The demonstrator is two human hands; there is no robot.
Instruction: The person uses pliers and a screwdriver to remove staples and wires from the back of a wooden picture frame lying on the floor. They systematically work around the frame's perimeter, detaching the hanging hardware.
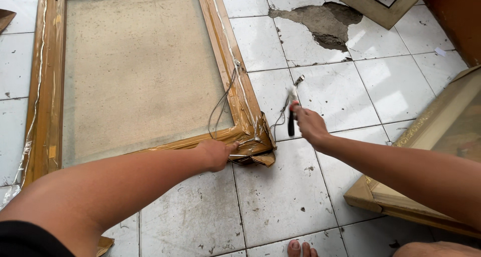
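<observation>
While the wooden frame's [50, 111] taped corner is pinned by the clenched left hand [216, 154], a hammer [291, 111] is grasped in the right hand's [309, 125] grip, a careful strike beside the left grip seemingly being needed.

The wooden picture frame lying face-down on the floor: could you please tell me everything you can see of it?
The wooden picture frame lies flat on white floor tiles, back side up, with a dusty beige backing board inside golden-brown rails. Clear tape, partly peeling, wraps its edges. A thin hanging wire loops from the right rail. The near right corner looks torn or damaged. The left hand presses on the bottom rail near that corner.
</observation>
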